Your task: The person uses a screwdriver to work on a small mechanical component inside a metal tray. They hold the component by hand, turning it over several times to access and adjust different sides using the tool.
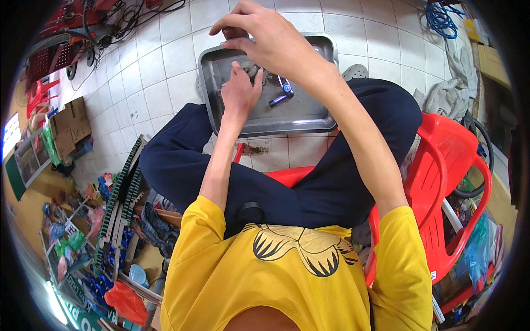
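A grey metal tray (276,130) lies on the floor between my legs. My left hand (240,94) reaches into its left half, thumb and index finger spread beside a round greyish metal part (250,70). The fingers lie against or just beside that part; I cannot tell which. Above the tray's far left side my right hand (262,33) is raised, its fingers bent and apart, with nothing visible between them. It hides part of the tray. Right of my left hand, a blue-and-black cylindrical object (281,99) lies in the tray, with a round blue end (286,87) beside it.
Red plastic chairs (450,143) stand at my right. A coil of blue cable (441,22) lies at the far right. On the left are a cardboard box (72,127), green-edged strips (118,204) and cluttered plastic bags. Red equipment with cables (66,33) stands far left.
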Demonstrator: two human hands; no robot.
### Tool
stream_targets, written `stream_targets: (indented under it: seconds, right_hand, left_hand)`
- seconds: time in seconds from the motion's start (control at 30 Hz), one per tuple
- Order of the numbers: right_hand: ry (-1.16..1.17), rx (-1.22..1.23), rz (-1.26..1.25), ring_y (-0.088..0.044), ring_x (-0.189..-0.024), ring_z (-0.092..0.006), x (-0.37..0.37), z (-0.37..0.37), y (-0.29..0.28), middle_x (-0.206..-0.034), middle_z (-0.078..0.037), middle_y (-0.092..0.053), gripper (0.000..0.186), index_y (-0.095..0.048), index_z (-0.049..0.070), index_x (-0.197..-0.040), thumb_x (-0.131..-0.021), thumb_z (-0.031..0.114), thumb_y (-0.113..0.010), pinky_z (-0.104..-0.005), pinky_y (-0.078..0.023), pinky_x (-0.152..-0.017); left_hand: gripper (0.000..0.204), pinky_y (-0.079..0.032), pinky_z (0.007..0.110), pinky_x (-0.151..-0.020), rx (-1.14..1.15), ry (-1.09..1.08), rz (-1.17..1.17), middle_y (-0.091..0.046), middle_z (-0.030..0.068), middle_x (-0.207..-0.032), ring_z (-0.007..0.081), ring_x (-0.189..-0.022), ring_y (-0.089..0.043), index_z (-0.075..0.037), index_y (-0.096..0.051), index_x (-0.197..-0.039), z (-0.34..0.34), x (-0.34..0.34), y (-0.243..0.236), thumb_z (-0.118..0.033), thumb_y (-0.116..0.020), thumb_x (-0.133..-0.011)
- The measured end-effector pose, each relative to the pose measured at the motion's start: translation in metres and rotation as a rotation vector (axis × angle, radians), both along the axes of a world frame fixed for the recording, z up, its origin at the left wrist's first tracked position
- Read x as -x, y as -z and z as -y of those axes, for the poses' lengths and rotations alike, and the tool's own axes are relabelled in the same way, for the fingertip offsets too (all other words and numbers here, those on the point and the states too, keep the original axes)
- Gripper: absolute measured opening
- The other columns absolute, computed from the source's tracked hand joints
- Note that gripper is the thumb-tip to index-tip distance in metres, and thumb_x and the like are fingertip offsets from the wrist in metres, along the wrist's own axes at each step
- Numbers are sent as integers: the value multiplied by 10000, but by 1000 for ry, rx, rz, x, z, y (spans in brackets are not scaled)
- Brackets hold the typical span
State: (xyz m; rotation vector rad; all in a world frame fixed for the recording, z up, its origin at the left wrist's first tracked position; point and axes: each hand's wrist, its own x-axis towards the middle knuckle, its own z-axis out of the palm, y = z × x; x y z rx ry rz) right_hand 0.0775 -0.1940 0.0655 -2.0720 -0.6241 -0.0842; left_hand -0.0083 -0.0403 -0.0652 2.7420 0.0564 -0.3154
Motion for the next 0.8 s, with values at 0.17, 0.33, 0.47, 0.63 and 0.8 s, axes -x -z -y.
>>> stream_targets:
  seconds: [0.17,0.33,0.47,0.63,0.8]
  right_hand:
    - [12,2,85,-701,-1031,-309,1,-4,6,-1190,-97,-674,198,-729,95,-1103,-906,91,-718,-427,-577,-873]
    - [-4,-26,40,-700,-1005,-324,4,1,-4,-1171,-112,-677,210,-726,87,-1100,-892,67,-714,-433,-574,-869]
    - [-55,-78,-62,-699,-967,-322,-2,6,-4,-1124,-117,-687,224,-726,91,-1100,-878,68,-725,-431,-572,-854]
    - [-21,-89,58,-705,-926,-298,-5,0,5,-1025,-104,-704,224,-736,88,-1065,-843,91,-767,-416,-570,-821]
    - [-40,-90,4,-707,-914,-288,1,2,-4,-1008,-108,-700,234,-734,93,-1079,-847,66,-747,-411,-571,-815]
  left_hand:
    - [838,-568,552,-815,0,25,-5,-636,339,-1202,476,-934,-710,172,-340,-1443,-4,0,7,-489,-595,-994]
    - [828,-569,550,-819,-12,19,-4,-635,339,-1200,477,-933,-710,167,-345,-1433,-4,0,6,-493,-590,-997]
    - [820,-570,547,-819,-38,-14,15,-639,338,-1192,477,-937,-711,165,-345,-1427,3,2,-1,-495,-583,-1003]
    - [813,-570,547,-812,-22,4,-18,-642,337,-1189,481,-933,-713,166,-348,-1419,1,-1,-2,-497,-575,-1007]
    - [800,-571,549,-808,-21,14,12,-644,337,-1186,488,-921,-712,165,-363,-1398,-2,1,3,-500,-574,-1006]
